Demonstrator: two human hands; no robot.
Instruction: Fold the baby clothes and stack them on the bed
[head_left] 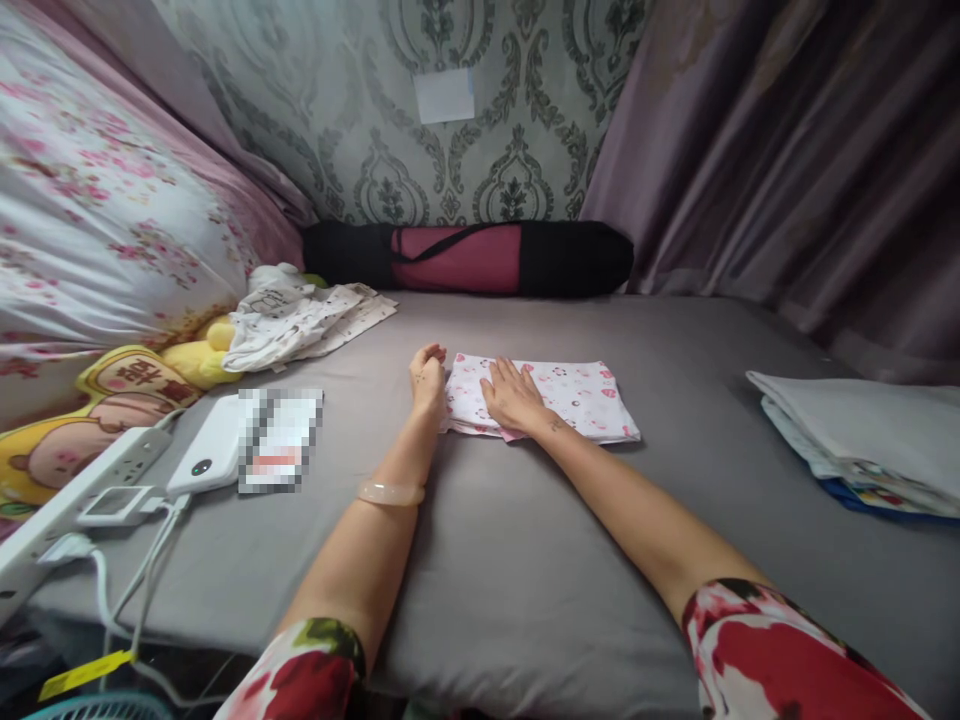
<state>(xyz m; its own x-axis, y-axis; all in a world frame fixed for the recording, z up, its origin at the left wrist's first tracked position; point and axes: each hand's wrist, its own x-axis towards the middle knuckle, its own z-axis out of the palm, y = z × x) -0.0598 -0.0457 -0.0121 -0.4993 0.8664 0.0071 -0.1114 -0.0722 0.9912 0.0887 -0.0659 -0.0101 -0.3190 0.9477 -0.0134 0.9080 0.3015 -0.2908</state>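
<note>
A folded white cloth [581, 395] with pink and red prints, seemingly a piece of clothing, lies flat on the grey bed sheet in front of me. My right hand [514, 397] rests palm down on its left half, fingers stretched out and slightly spread. Against the left edge of the cloth, my left hand [428, 380] stands on its side with the fingers curled in. The palm of that hand is turned away, and I see nothing held in it. A pale bangle [391, 493] circles my left forearm.
A black and maroon long bag [457, 258] lies along the wall. To the left are crumpled white cloth [292, 320], a yellow plush [199, 352], a white power bank [214, 445] and a power strip [112, 480] with cables. Folded fabrics [862, 425] lie at right.
</note>
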